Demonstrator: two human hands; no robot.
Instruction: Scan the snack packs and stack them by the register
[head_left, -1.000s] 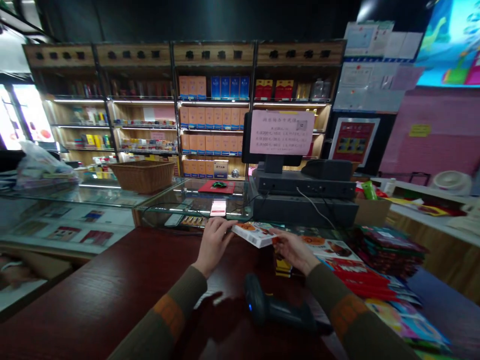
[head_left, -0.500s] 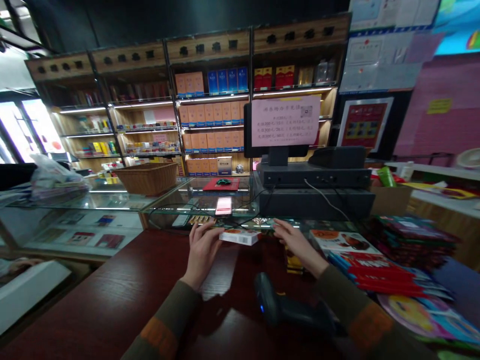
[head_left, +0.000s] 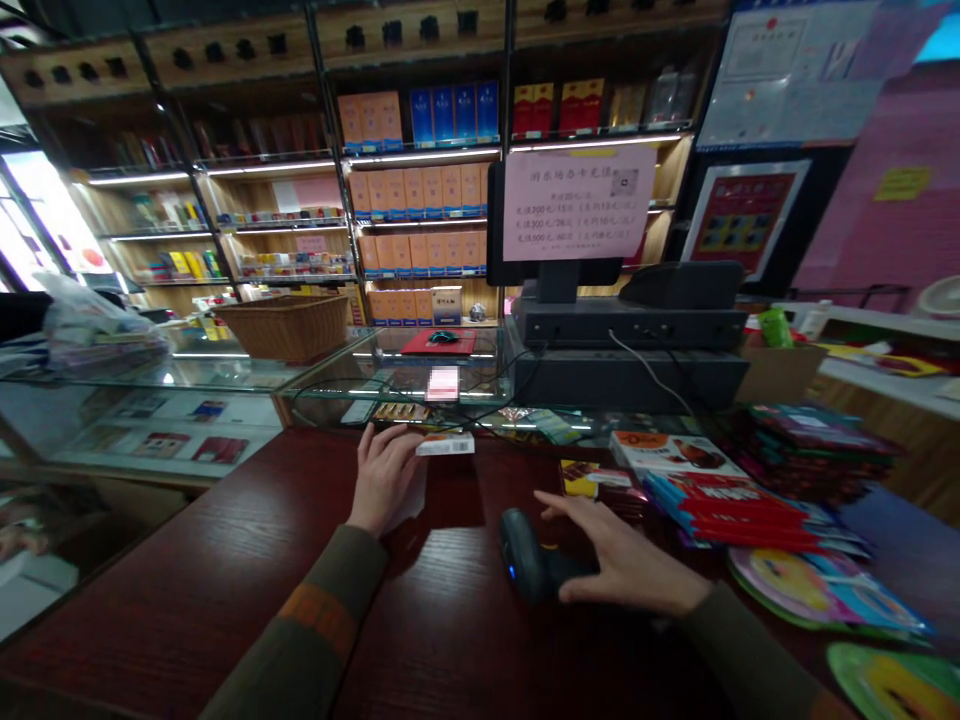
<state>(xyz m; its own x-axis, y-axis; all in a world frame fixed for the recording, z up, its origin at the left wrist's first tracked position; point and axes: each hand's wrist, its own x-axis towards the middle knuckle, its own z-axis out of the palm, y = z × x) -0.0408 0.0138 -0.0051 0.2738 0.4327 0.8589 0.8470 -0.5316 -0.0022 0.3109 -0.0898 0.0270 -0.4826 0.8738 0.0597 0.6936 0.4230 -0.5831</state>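
A small white box with an orange top (head_left: 448,445) is at the far side of the dark red wooden counter (head_left: 247,560). My left hand (head_left: 386,474) has its fingers closed on the box's left end. My right hand (head_left: 619,550) is spread, thumb apart from the fingers, over the handle of a black barcode scanner (head_left: 525,560) with a blue light. That hand hides part of the handle. Beyond its fingertips lies a yellow and brown packet (head_left: 581,479).
To the right lie a white chocolate box (head_left: 675,453), red packets (head_left: 750,512) and a stack of dark packages (head_left: 821,450). A monitor (head_left: 577,205) with a pink sign stands behind the counter. A wicker basket (head_left: 289,328) and a phone (head_left: 443,384) rest on the glass case.
My right hand has come back toward me, opened wide and moved over the scanner. My left hand and the white box have shifted slightly left. The view has tilted down.
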